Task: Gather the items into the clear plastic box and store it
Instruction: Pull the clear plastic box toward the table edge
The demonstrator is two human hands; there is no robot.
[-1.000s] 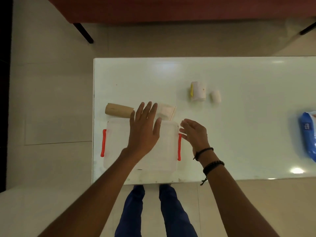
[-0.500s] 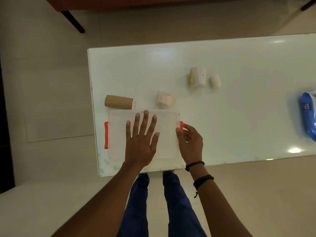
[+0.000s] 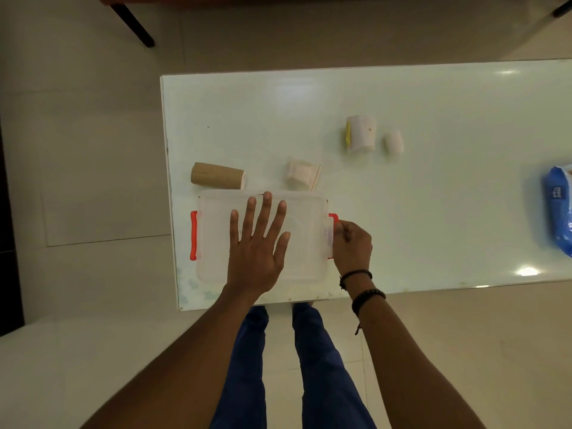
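The clear plastic box [image 3: 213, 243] with its lid on sits at the near left of the white table [image 3: 433, 196]. My left hand [image 3: 258, 243] lies flat on the lid, fingers spread. My right hand [image 3: 351, 243] grips the orange latch [image 3: 333, 217] on the box's right side. Another orange latch [image 3: 193, 235] is on the left side. Behind the box lie a brown roll [image 3: 217, 176] and a small white packet [image 3: 299, 178]. Farther right are a white roll with a yellow end [image 3: 360, 134] and a small white roll [image 3: 394, 142].
A blue packet [image 3: 558, 212] lies at the table's right edge. The table's near edge is just below the box, with my legs beyond it. A dark table leg [image 3: 131, 21] stands on the floor at the far left.
My left hand slid back and settled flat on the lid. My right hand closed onto the right orange latch.
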